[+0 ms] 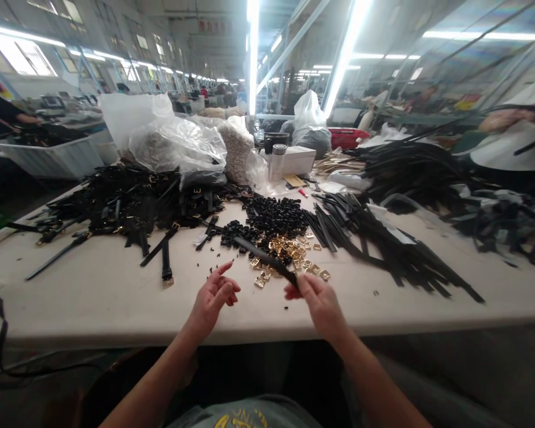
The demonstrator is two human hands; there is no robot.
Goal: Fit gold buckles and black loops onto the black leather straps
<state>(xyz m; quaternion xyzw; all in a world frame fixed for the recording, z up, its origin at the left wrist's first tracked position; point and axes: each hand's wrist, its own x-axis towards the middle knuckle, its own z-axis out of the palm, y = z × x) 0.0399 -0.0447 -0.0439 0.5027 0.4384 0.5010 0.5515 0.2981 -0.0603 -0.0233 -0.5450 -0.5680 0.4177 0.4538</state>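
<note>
Gripping a black strap point(270, 261) by its near end, pinching firmly between thumb and fingers of the right hand point(320, 302)! Angling the rest of it away and leftward, across the gap just beyond both hands, blurring a little along its length. Holding nothing visible in the left hand point(211, 300), meanwhile: hovering over the surface point(249, 324) with loosely curled, parted fingers, well short of touching the strap. Crossing gold buckles point(296, 252) in this view, scattered just beyond and between the hands, with heaped black loops point(276, 214) farther out. Showing a sheaf of loose black strips point(383, 244) beyond and right of the right hand, and a mound of buckled straps point(147, 202) beyond and left of the left. Looking like single-strap handling at this step, judging by the lone piece in the grasp. Calling next, seemingly, for steadiness in that right pinch and, for any two-handed work, for bringing the free left fingers over to the strap without knocking the buckles.
</note>
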